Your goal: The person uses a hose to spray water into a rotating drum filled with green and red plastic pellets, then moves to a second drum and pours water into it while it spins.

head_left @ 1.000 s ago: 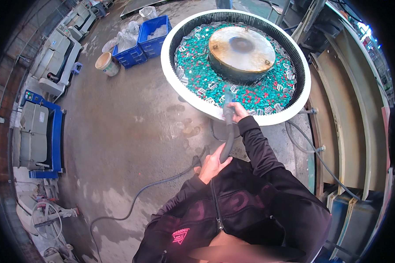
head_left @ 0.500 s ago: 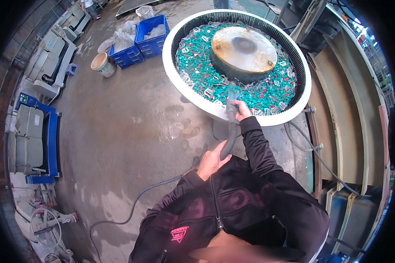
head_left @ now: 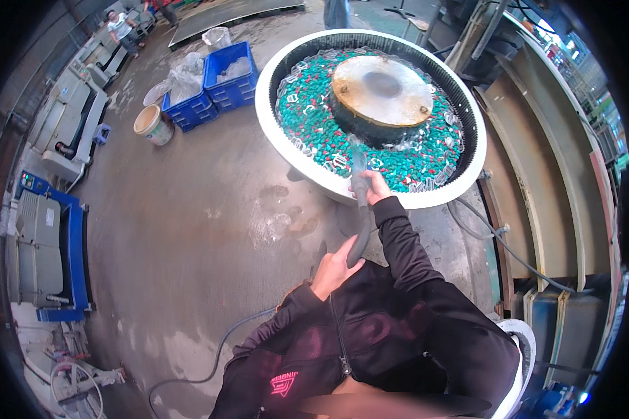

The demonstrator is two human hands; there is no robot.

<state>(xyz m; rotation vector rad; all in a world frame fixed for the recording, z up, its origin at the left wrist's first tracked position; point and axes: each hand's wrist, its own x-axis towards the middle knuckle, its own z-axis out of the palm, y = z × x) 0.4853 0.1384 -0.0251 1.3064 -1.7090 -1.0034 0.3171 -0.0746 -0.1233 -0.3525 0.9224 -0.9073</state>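
A dark grey hose [head_left: 364,222] runs up from my waist to the near rim of a round tub [head_left: 265,115] with a white edge and ribbed dark wall. My left hand [head_left: 334,269] is wrapped round its lower bend. Close to the outlet, my right hand [head_left: 377,186] grips it at the rim. Water [head_left: 357,150] streams from the hose onto the contents. Inside lie small green and red tumbling chips [head_left: 306,99], mixed with pale, shiny buckle-like pieces [head_left: 340,161]. A rust-edged round cap [head_left: 383,89] stands at the tub's centre.
Blue crates [head_left: 228,75] with plastic bags and a dirty white bucket [head_left: 153,126] stand on the wet floor at left. Machines [head_left: 45,244] line the left wall. Metal troughs [head_left: 531,174] rise at right. A person [head_left: 122,31] stands far left; a thin hose [head_left: 220,353] crosses the floor.
The view has shifted slightly, and a person at the far left shows more fully. Pale pieces lie at different places among the chips. Both hands keep their hold on the hose.
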